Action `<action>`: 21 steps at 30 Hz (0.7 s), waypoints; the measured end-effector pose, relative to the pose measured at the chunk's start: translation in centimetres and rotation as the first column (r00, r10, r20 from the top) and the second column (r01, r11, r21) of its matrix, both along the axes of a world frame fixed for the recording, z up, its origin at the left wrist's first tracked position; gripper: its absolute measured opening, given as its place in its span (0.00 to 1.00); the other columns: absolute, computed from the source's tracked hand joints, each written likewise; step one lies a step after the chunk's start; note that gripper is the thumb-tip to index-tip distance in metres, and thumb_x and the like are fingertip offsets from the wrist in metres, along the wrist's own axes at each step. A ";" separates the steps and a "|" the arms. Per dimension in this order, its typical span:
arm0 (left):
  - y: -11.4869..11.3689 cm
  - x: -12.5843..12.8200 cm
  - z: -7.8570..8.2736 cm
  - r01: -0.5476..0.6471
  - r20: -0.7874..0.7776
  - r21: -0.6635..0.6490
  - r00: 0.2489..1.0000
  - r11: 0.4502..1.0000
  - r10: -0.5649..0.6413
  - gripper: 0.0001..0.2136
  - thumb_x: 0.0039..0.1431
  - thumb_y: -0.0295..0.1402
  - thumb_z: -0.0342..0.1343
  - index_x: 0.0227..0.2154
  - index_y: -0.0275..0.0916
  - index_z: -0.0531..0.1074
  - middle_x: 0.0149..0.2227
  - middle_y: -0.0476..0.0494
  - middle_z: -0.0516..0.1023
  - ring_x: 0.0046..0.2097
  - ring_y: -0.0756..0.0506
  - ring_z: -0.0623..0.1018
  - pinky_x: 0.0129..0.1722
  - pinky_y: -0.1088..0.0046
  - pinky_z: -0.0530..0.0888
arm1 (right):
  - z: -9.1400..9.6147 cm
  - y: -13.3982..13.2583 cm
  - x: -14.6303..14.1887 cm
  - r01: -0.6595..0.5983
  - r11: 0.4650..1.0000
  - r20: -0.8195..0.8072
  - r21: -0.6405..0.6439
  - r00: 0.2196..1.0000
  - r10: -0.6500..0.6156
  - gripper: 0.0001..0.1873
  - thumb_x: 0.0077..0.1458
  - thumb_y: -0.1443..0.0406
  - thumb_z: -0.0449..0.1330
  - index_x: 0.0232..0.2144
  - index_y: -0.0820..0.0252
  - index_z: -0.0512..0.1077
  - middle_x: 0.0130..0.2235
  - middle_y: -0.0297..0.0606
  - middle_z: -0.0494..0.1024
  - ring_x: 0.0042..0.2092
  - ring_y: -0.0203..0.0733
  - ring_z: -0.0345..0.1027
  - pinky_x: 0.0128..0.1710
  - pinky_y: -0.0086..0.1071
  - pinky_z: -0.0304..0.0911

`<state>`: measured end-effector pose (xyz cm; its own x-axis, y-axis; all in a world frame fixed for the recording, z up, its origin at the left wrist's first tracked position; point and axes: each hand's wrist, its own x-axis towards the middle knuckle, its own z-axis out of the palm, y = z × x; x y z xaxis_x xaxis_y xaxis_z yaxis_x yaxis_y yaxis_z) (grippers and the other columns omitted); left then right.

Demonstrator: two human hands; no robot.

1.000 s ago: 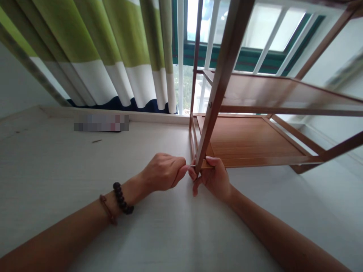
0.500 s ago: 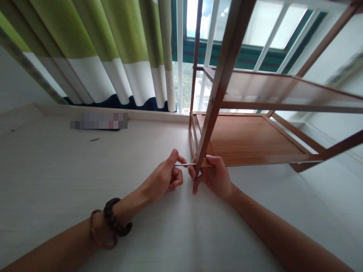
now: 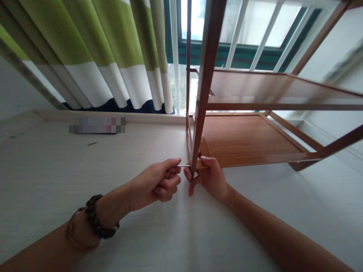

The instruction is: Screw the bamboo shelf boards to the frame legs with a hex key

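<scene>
A brown wooden shelf rack [image 3: 249,138] stands on a pale surface [image 3: 136,151], with two boards between slim posts. My left hand [image 3: 155,183] is closed on a thin metal key [image 3: 184,165], whose tip meets the foot of the near post [image 3: 195,151]. A bead bracelet [image 3: 96,223] circles that wrist. My right hand [image 3: 210,177] grips the bottom of the same post and the corner of the lower board.
A green, white and navy striped curtain [image 3: 107,64] hangs at the back left before a barred window [image 3: 249,26]. A small dark flat object [image 3: 96,124] lies on the surface near the curtain. A white wall [image 3: 340,56] rises at the right.
My left hand has rolled at the wrist from knuckles-up to palm-up while staying on the metal key. The view shifted slightly so the rack sits more to the left.
</scene>
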<state>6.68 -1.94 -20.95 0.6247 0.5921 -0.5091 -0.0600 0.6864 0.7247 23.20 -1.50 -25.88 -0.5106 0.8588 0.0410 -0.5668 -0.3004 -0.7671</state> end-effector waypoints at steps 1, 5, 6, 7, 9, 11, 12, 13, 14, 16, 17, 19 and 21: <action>0.0 0.0 -0.2 -0.003 0.003 -0.008 1.000 1.000 0.003 0.18 0.56 0.45 0.46 0.18 0.39 0.53 0.13 0.59 0.42 0.15 0.57 0.42 0.13 0.80 0.42 | 0.0 0.0 0.0 0.001 1.000 0.000 0.002 1.000 -0.001 0.11 0.50 0.58 0.45 0.32 0.59 0.56 0.23 0.34 0.63 0.27 0.37 0.57 0.14 0.32 0.65; 0.0 0.3 -0.8 -0.050 -0.020 0.040 0.999 0.998 0.050 0.18 0.55 0.45 0.46 0.18 0.39 0.51 0.13 0.59 0.42 0.16 0.57 0.42 0.14 0.81 0.42 | 0.0 0.1 0.2 -0.019 1.000 0.006 0.022 1.000 0.019 0.11 0.50 0.59 0.43 0.32 0.59 0.57 0.24 0.35 0.64 0.27 0.38 0.59 0.13 0.31 0.64; 0.0 0.4 -0.9 -0.053 -0.038 0.052 0.998 0.997 0.055 0.19 0.55 0.45 0.46 0.17 0.39 0.50 0.13 0.59 0.43 0.16 0.57 0.42 0.14 0.81 0.41 | 0.0 0.1 0.3 -0.027 0.999 0.014 0.026 1.000 0.027 0.11 0.50 0.59 0.42 0.32 0.60 0.58 0.24 0.36 0.64 0.27 0.38 0.59 0.13 0.30 0.63; -0.1 0.5 -0.9 -0.049 -0.063 0.061 0.997 0.997 0.052 0.19 0.55 0.46 0.45 0.18 0.39 0.49 0.13 0.59 0.43 0.16 0.57 0.42 0.14 0.81 0.41 | 0.0 0.1 0.3 -0.035 0.999 0.026 0.029 0.999 0.034 0.12 0.50 0.59 0.42 0.33 0.60 0.58 0.24 0.36 0.65 0.27 0.38 0.59 0.13 0.29 0.62; 0.0 0.4 -0.8 -0.021 -0.148 0.083 0.988 0.996 0.033 0.19 0.53 0.49 0.45 0.19 0.40 0.51 0.13 0.59 0.44 0.16 0.56 0.42 0.14 0.81 0.40 | 0.1 0.2 0.4 -0.042 0.998 0.059 0.036 0.997 0.040 0.14 0.49 0.58 0.42 0.34 0.61 0.60 0.24 0.37 0.67 0.27 0.39 0.60 0.11 0.27 0.60; 0.0 0.0 -0.5 0.029 -0.272 0.116 0.962 0.993 0.004 0.20 0.51 0.53 0.44 0.22 0.40 0.55 0.13 0.58 0.46 0.17 0.56 0.43 0.14 0.81 0.40 | 0.1 0.2 0.5 -0.037 0.998 0.095 0.052 0.995 0.032 0.16 0.49 0.58 0.42 0.34 0.62 0.62 0.26 0.39 0.69 0.27 0.39 0.62 0.10 0.25 0.57; 0.1 -0.3 -0.4 0.062 -0.340 0.133 0.940 0.989 -0.013 0.21 0.50 0.55 0.44 0.23 0.40 0.57 0.13 0.58 0.47 0.17 0.56 0.44 0.14 0.81 0.40 | 0.1 0.2 0.6 -0.023 0.998 0.116 0.065 0.993 0.015 0.17 0.49 0.58 0.42 0.34 0.63 0.63 0.27 0.41 0.70 0.28 0.40 0.62 0.10 0.24 0.55; 0.2 -0.6 -0.2 0.101 -0.402 0.144 0.915 0.984 -0.035 0.22 0.49 0.56 0.43 0.22 0.40 0.57 0.13 0.57 0.48 0.16 0.56 0.45 0.14 0.81 0.40 | 0.0 0.2 0.6 0.007 0.997 0.142 0.079 0.990 -0.018 0.17 0.49 0.58 0.42 0.33 0.63 0.64 0.28 0.42 0.71 0.29 0.40 0.63 0.10 0.24 0.53; 0.2 -0.9 -0.1 0.142 -0.451 0.151 0.890 0.978 -0.059 0.23 0.48 0.57 0.43 0.20 0.39 0.57 0.13 0.56 0.49 0.16 0.56 0.46 0.14 0.80 0.40 | -0.2 0.3 0.6 0.050 0.994 0.172 0.092 0.983 -0.065 0.18 0.49 0.57 0.43 0.32 0.64 0.65 0.28 0.42 0.71 0.29 0.40 0.63 0.10 0.24 0.52; 0.4 -1.3 0.1 0.204 -0.504 0.158 0.858 0.966 -0.099 0.25 0.47 0.59 0.42 0.16 0.39 0.54 0.14 0.55 0.48 0.16 0.56 0.47 0.14 0.79 0.39 | -0.5 0.4 0.6 0.145 0.983 0.238 0.114 0.957 -0.168 0.18 0.48 0.57 0.44 0.31 0.65 0.66 0.28 0.43 0.73 0.28 0.39 0.63 0.12 0.24 0.50; 0.4 -1.4 0.2 0.218 -0.506 0.158 0.855 0.963 -0.111 0.26 0.46 0.59 0.42 0.15 0.39 0.52 0.14 0.55 0.47 0.16 0.56 0.47 0.14 0.79 0.39 | -0.6 0.4 0.6 0.178 0.977 0.270 0.120 0.941 -0.205 0.18 0.48 0.57 0.45 0.31 0.65 0.66 0.28 0.42 0.73 0.27 0.38 0.63 0.13 0.24 0.50; 0.4 -1.4 0.3 0.210 -0.466 0.165 0.878 0.964 -0.112 0.26 0.46 0.59 0.43 0.15 0.39 0.50 0.15 0.56 0.44 0.17 0.56 0.46 0.15 0.79 0.39 | -0.7 0.5 0.6 0.199 0.972 0.322 0.122 0.919 -0.229 0.20 0.48 0.56 0.44 0.31 0.65 0.68 0.27 0.42 0.74 0.25 0.36 0.60 0.15 0.24 0.48; 0.3 -1.2 0.4 0.176 -0.389 0.159 0.916 0.971 -0.102 0.25 0.47 0.58 0.44 0.16 0.39 0.50 0.16 0.57 0.43 0.17 0.56 0.45 0.15 0.79 0.40 | -0.8 0.4 0.7 0.188 0.974 0.373 0.129 0.900 -0.224 0.22 0.48 0.55 0.43 0.30 0.66 0.70 0.27 0.41 0.74 0.26 0.35 0.60 0.18 0.24 0.47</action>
<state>5.49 -1.65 -20.52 0.4921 0.6203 -0.6108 0.3280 0.5178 0.7901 23.89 -1.06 -26.64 -0.3141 0.9485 -0.0420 -0.2660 -0.1304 -0.9551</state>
